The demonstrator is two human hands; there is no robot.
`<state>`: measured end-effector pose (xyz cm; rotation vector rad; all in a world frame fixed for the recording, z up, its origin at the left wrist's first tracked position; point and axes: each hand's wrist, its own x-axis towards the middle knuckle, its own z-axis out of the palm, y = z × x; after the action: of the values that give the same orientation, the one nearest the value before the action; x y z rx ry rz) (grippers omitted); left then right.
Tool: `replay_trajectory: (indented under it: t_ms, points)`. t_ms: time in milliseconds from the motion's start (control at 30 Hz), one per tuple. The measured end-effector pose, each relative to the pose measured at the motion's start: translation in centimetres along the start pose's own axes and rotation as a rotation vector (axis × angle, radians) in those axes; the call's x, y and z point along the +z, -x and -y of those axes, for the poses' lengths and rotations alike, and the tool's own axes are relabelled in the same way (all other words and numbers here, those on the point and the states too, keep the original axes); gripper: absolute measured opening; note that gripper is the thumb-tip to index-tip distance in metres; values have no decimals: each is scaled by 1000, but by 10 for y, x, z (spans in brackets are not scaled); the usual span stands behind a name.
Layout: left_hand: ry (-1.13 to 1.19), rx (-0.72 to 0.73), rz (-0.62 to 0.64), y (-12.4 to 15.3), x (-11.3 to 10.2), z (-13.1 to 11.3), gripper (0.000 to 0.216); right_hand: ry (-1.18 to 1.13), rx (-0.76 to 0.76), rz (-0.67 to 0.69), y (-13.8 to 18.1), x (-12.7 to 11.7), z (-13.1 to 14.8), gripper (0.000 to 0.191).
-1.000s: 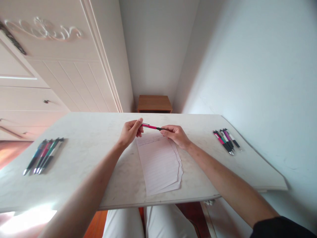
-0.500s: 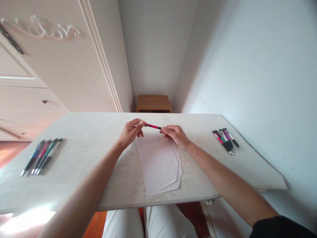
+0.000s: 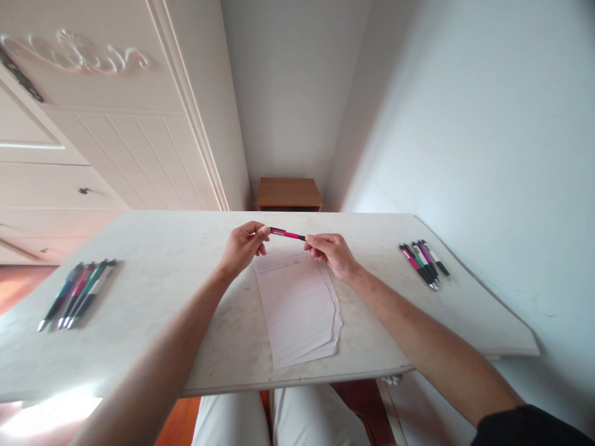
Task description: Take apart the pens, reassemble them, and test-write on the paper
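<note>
A pink and black pen (image 3: 287, 234) is held level above the top of a stack of lined paper sheets (image 3: 300, 306). My left hand (image 3: 244, 244) pinches its left end with thumb and fingers. My right hand (image 3: 331, 253) pinches its dark right end. Both hands hover over the white table (image 3: 186, 279), just above the paper's far edge.
Several pens (image 3: 77, 292) lie in a row at the table's left. Another row of several pens (image 3: 424, 261) lies at the right. A white cabinet (image 3: 116, 124) stands at the left, a wooden stand (image 3: 289, 193) behind the table, a wall to the right.
Both hands have risen slightly with the pen and drifted a little away from me. The rows of pens and the paper have not moved.
</note>
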<state>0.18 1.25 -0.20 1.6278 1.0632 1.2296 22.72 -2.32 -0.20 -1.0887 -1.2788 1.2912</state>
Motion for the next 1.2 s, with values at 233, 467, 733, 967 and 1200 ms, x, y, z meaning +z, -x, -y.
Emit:
replay_trajectory:
  t_ms: [233, 467, 733, 967, 1200]
  points:
    - [83, -6, 9, 4, 2, -6, 48, -46, 8, 10, 0, 0, -2, 36]
    - [65, 41, -3, 1, -2, -5, 46, -62, 20, 17, -1, 1, -2, 35]
    - [-63, -32, -105, 3, -5, -11, 50, -57, 27, 25, 0, 1, -1, 38]
    - [-9, -35, -142, 0, -8, -9, 47, -40, 33, 16, 0, 0, 0, 39]
    - [88, -30, -95, -2, -9, -8, 49, -17, -7, 16, -3, -5, 0, 37]
